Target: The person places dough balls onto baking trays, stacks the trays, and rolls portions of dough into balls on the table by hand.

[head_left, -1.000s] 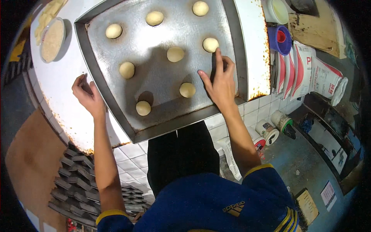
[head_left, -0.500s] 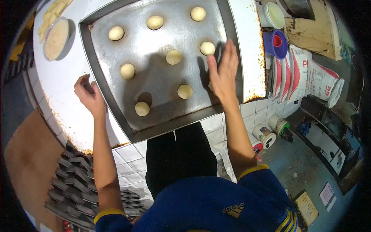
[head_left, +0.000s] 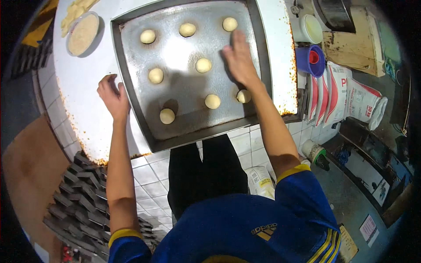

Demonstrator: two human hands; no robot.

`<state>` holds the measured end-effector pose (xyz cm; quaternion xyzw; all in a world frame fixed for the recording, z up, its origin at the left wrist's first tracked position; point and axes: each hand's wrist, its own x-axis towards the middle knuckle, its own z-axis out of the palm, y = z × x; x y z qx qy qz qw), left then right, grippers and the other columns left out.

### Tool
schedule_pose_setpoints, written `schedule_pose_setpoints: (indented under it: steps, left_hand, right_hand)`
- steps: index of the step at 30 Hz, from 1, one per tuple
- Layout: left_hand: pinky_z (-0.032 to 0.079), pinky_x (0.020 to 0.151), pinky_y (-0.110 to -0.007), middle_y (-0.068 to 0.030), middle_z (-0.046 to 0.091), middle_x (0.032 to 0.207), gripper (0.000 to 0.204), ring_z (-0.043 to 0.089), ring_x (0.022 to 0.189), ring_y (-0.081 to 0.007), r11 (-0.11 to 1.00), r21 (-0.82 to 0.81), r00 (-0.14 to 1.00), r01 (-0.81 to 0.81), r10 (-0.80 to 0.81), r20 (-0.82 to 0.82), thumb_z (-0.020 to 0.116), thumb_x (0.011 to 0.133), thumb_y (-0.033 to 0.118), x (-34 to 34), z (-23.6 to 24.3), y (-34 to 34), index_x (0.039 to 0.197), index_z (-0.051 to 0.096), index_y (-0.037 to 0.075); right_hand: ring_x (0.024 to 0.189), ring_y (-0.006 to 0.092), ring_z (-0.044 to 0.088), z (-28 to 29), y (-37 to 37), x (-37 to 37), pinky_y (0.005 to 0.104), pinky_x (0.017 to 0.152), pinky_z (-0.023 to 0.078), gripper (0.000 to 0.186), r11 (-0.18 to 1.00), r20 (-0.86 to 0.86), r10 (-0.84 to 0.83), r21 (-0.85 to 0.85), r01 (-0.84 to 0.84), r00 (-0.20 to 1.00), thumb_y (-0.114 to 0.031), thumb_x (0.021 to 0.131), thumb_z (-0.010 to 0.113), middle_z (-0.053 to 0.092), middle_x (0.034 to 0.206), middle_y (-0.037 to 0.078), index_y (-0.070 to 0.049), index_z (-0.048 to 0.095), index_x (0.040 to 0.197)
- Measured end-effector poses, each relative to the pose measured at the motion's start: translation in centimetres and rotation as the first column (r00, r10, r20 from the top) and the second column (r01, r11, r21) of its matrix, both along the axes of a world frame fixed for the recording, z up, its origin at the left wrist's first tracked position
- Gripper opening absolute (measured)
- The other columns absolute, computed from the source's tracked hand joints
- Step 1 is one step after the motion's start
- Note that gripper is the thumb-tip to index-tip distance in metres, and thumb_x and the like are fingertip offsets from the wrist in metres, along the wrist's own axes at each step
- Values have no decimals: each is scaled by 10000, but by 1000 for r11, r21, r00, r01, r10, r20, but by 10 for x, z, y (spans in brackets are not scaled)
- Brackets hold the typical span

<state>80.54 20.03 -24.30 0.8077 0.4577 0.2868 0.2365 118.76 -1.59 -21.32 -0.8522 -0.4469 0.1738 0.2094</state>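
Note:
A large dark metal baking tray [head_left: 142, 127] lies on the white table, holding rows of round pale dough balls [head_left: 203, 65]. My right hand [head_left: 240, 61] is palm down over the tray's right side, fingers stretched forward and slightly blurred. Its fingertips come close to the far-right dough ball [head_left: 230, 24]. The spot under the palm is hidden. Below my right wrist, another dough ball [head_left: 243, 96] shows partly beside the forearm. My left hand [head_left: 113, 97] rests just left of the tray's edge, fingers loosely bent, thumb apart, with nothing seen in it.
On the white table [head_left: 83, 105], a bowl of pale crumbly stuff [head_left: 83, 34] stands at the far left beside yellowish pieces [head_left: 75, 13]. Right of the table are a purple bucket [head_left: 312, 60], a white tub [head_left: 310, 29] and sacks [head_left: 335, 94]. Dark metal pans [head_left: 79, 197] are stacked lower left.
The tray and table have shifted slightly in view. My right hand has moved forward and left, covering the right-middle dough ball and uncovering the near-right one. My left hand stays beside the tray.

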Motion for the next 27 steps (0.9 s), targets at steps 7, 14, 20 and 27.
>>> schedule_pose_setpoints:
  steps: [7, 14, 20, 27]
  left_hand:
    - [490, 1151, -381, -149, 638, 1511, 432, 597, 1327, -241, 813, -582, 935, -17, 219, 279, 560, 1093, 37, -49, 40, -80, 1525, 564, 23]
    - [410, 1204, -465, -227, 532, 1528, 659, 529, 1387, -362, 824, -560, 988, -88, 146, 58, 660, 1050, 185, -58, 50, -181, 1651, 456, 9]
    - [396, 1216, -519, -268, 487, 1478, 641, 475, 1391, -486, 906, -408, 979, -117, 37, -198, 671, 1038, 197, -73, 36, -185, 1640, 494, 63]
    - [411, 1227, -467, -261, 492, 1521, 659, 514, 1410, -430, 807, -568, 987, -161, 125, -101, 644, 1051, 146, -57, 36, -179, 1670, 441, 45]
  right_hand:
    - [1703, 458, 163, 53, -68, -40, 567, 1381, 145, 850, 997, 146, -68, 37, 63, 987, -452, 1144, 541, 211, 1822, 291, 61, 221, 1741]
    - [1690, 469, 186, 10, -72, -64, 587, 1371, 168, 872, 992, 305, -42, -103, 77, 951, -460, 1126, 571, 208, 1818, 288, 61, 231, 1737]
    - [1593, 505, 312, 64, -124, -37, 542, 1345, 221, 829, 874, -106, -343, 327, 359, 933, -394, 1133, 593, 323, 1715, 344, 69, 251, 1729]
    - [1409, 503, 474, -14, -228, 14, 536, 1236, 394, 689, 984, -232, -113, 112, 142, 966, -243, 1034, 684, 459, 1500, 321, -5, 465, 1643]
